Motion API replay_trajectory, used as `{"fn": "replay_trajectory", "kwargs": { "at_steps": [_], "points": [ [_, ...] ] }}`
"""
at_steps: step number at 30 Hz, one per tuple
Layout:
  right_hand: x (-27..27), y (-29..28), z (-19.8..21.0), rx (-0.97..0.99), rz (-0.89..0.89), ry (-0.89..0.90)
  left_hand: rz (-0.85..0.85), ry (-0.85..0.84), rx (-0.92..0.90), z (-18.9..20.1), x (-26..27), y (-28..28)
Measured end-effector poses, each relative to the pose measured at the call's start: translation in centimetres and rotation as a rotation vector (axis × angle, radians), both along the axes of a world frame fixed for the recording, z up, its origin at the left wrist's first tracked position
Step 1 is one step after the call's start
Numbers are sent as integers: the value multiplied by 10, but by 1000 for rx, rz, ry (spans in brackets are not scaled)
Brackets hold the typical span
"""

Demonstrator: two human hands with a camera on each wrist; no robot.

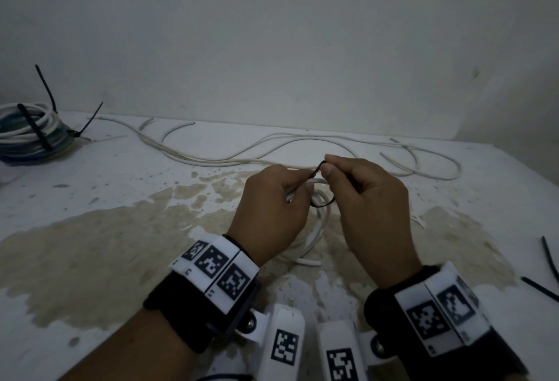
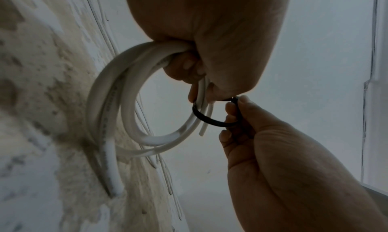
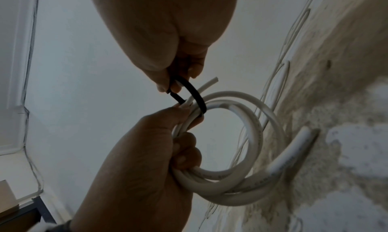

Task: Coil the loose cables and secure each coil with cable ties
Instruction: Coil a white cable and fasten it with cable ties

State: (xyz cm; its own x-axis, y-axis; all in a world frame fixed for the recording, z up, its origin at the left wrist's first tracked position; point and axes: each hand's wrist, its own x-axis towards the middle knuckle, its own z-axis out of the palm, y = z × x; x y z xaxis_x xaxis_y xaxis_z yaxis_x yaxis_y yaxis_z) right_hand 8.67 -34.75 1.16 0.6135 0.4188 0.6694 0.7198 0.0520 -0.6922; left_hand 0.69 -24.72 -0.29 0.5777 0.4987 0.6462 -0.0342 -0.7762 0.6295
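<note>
Stained white table (image 1: pixel 90 247) — loose white cables (image 1: pixel 272 141), tied coils (image 1: pixel 30 132), black ties (image 1: pixel 549 259)

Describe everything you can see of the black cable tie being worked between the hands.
The black cable tie is a thin, flat strip that looks like plastic, bent into a wide, loose loop around the white cable coil. It is not cinched: a clear gap shows between band and cables. The right hand pinches the loop where its ends meet, and the left hand, which grips the coil, touches it there too. Whether the tip is through the head cannot be told. Tie and coil are held above the stained table.
</note>
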Motion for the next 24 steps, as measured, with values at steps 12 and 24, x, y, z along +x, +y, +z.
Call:
{"fn": "replay_trajectory", "kwargs": {
  "at_steps": [12, 24],
  "points": [
    [1, -4, 6, -60, 58, 103, -5, 48, 123, -1, 0, -2],
    [-1, -8, 12, -99, 215, 289, -6, -21, 45, -1, 1, -7]
  ]
}}
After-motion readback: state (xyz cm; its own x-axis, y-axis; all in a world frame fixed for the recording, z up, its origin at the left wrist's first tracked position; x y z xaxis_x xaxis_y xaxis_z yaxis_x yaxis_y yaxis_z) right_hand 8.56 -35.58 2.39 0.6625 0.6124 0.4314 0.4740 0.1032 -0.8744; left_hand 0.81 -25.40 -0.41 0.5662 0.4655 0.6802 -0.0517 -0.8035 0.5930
